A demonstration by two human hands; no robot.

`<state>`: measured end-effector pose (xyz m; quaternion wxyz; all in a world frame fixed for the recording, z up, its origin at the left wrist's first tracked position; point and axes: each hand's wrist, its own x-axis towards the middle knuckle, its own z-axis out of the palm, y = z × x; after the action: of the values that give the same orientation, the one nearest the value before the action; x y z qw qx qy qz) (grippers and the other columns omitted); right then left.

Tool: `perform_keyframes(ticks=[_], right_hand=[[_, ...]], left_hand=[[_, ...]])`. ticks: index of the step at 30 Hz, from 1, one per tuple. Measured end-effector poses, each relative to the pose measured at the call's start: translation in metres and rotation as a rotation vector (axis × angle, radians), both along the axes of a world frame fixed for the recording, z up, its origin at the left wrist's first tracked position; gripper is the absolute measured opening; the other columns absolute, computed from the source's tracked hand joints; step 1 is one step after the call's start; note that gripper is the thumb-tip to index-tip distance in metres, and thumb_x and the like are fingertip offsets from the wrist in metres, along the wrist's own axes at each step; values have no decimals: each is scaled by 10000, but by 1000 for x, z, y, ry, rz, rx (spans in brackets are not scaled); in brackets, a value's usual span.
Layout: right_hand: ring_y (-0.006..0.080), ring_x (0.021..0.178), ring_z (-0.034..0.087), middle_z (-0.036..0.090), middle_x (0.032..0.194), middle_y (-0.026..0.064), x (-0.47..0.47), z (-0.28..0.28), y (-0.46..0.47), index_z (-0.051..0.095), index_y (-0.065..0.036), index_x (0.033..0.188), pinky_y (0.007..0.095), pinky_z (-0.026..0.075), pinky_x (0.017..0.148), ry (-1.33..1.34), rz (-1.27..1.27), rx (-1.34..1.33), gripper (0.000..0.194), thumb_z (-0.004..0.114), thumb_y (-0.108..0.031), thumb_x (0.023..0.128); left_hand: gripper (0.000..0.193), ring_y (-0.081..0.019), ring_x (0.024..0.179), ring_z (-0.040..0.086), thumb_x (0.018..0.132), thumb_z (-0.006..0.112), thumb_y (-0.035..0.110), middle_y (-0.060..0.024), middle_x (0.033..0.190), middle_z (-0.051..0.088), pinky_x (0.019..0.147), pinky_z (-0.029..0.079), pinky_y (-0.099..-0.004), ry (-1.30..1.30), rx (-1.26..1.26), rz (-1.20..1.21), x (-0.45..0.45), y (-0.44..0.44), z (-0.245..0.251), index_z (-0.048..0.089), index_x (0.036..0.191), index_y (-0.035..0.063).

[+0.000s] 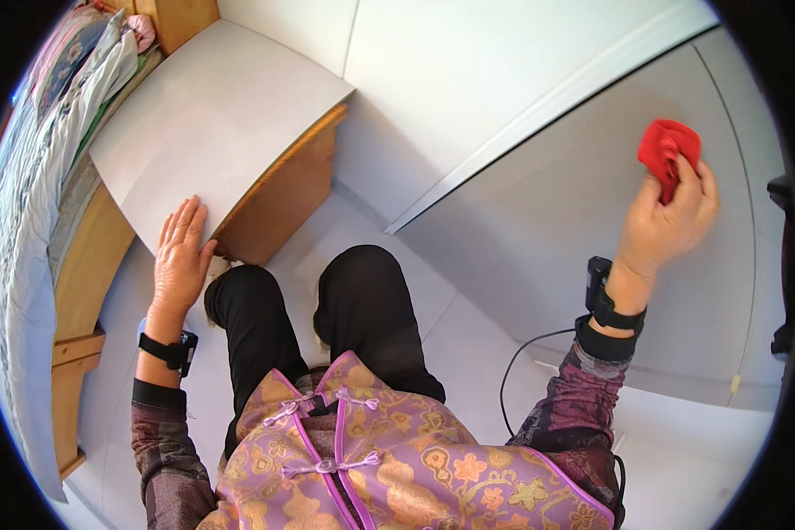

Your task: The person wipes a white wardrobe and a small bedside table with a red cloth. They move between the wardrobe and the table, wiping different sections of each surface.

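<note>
My right hand (676,205) grips a bunched red cloth (669,149) at the right, over a grey panel surface (570,199); whether the cloth touches the panel I cannot tell. On the near corner of a pale-topped wooden cabinet (225,99) rests my left hand (180,255), palm down, fingers nearly straight and a little apart, with nothing held. Both wrists wear black straps with small devices.
A bed with a wooden frame (83,265) and rumpled bedding (33,199) lines the left side. A white wall (450,59) stands ahead, with a pale trim strip (550,109) beside the grey panel. A black cable (503,377) hangs by my right arm.
</note>
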<state>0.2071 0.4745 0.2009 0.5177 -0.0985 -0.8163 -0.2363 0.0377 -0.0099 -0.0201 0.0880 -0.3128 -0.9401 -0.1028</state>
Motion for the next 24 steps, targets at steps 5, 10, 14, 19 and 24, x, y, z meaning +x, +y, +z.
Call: perform_keyframes(ticks=[5, 10, 14, 19, 24], right_hand=[[325, 1125, 568, 589, 1268, 125, 9, 1, 3, 652, -81, 1161, 430, 450, 960, -102, 111, 6, 387, 746, -92, 786], [288, 997, 600, 591, 1182, 86, 14, -11, 10, 642, -83, 974, 419, 489, 785, -98, 142, 67, 152, 638, -86, 822], [281, 979, 598, 591, 1142, 76, 26, -35, 7, 609, -80, 903, 411, 488, 764, -223, 135, 50, 89, 616, -75, 814], [288, 964, 587, 588, 1107, 79, 54, -54, 6, 591, -87, 896, 406, 480, 788, -234, 59, 0, 103, 619, -67, 798], [309, 985, 578, 587, 1116, 102, 88, -22, 16, 595, -70, 937, 432, 475, 827, -101, -11, -20, 147, 626, -38, 796]], left_hand=[[519, -343, 1394, 413, 901, 650, 123, -160, 1497, 463, 1180, 298, -453, 25, 73, -33, 0, -6, -6, 506, 1385, 2], [494, -365, 1382, 416, 920, 621, 146, -181, 1485, 468, 1170, 307, -459, 28, 87, -49, -4, -3, -6, 509, 1377, -3], [485, -369, 1379, 413, 931, 608, 165, -185, 1477, 475, 1167, 309, -461, 27, 124, -44, -4, -9, -15, 511, 1374, -6], [481, -359, 1385, 411, 933, 612, 163, -181, 1477, 476, 1173, 295, -467, 46, 148, -91, -10, -13, -22, 513, 1368, -18], [480, -342, 1394, 405, 943, 614, 167, -167, 1484, 472, 1179, 292, -457, 16, 146, -77, -10, -13, -22, 510, 1378, -6]])
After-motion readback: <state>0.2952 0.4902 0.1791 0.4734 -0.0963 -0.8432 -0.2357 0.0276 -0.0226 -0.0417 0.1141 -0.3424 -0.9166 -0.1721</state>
